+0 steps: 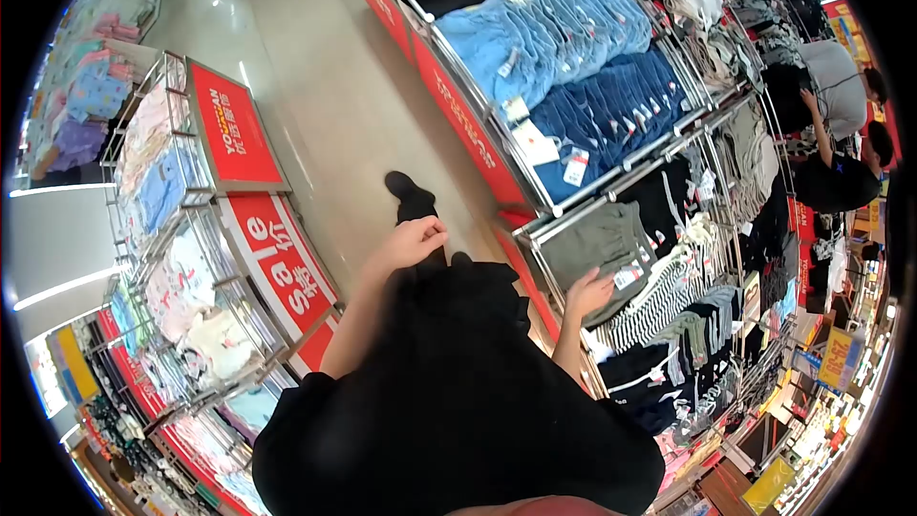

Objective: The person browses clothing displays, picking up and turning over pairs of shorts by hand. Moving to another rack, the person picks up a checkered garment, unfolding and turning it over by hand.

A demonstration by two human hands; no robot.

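My left hand (pixel 411 243) hangs in front of my dark clothes, above the aisle floor. Its fingers are loosely curled together, and I see nothing in them. My right hand (pixel 589 295) is at the near edge of the rack on the right, fingers apart. It lies beside a pair of folded olive-grey shorts (pixel 585 250); whether it touches the cloth I cannot tell. A white price tag (pixel 627 276) on the shorts is just past my fingertips. Striped garments (pixel 650 291) lie close by on the same rack.
Blue denim (pixel 549 33) and dark blue denim (pixel 616 115) fill the bin ahead on the right. A metal rack with a red sale sign (pixel 277 253) stands to my left. The tiled aisle (pixel 325 67) runs between. Two people, one in a black top (pixel 841 182), are at far right.
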